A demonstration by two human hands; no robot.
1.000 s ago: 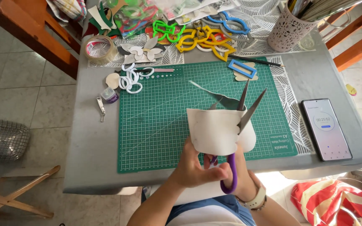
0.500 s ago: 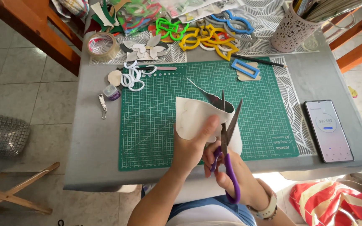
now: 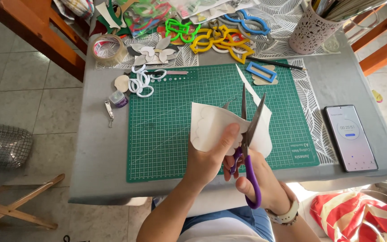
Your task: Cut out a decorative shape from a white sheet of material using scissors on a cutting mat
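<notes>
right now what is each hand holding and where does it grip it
The left hand pinches the white sheet at its lower edge, thumb on top. The right hand holds the purple scissors by the handle loops, blades open.

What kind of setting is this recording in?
Likely a home craft table: a green cutting mat on a grey table, coloured plastic stencils and a tape roll. The left hand holds cream paper; the right hand works purple-handled scissors.

A phone (image 3: pixel 350 138) lies right of the cutting mat (image 3: pixel 171 130).
</notes>
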